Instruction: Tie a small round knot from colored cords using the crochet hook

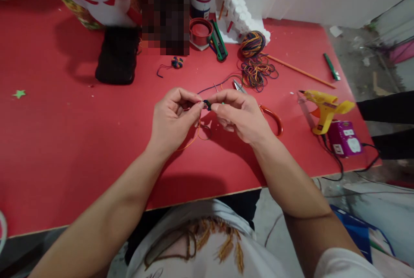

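My left hand (181, 116) and my right hand (237, 112) meet above the middle of the red table, both closed in a pinch. Between their fingertips is a small dark piece of yarn work (207, 105), mostly covered by the fingers. An orange strand of yarn (190, 143) hangs below my left hand, and a dark strand runs from the hands toward the loose multicoloured yarn (257, 72). Partly under my right hand lies a pair of scissors (275, 119) with orange handles, its blades showing beyond the knuckles. A small yarn flower (177, 62) with a tail lies farther back.
A ball of yarn (253, 44), a green utility knife (219, 41) and a red tape roll (201, 31) are at the back. A black phone-like object (117, 55) is left. On the right are an orange stick (300, 71), a yellow glue gun (326, 107) and a corded purple box (344, 139).
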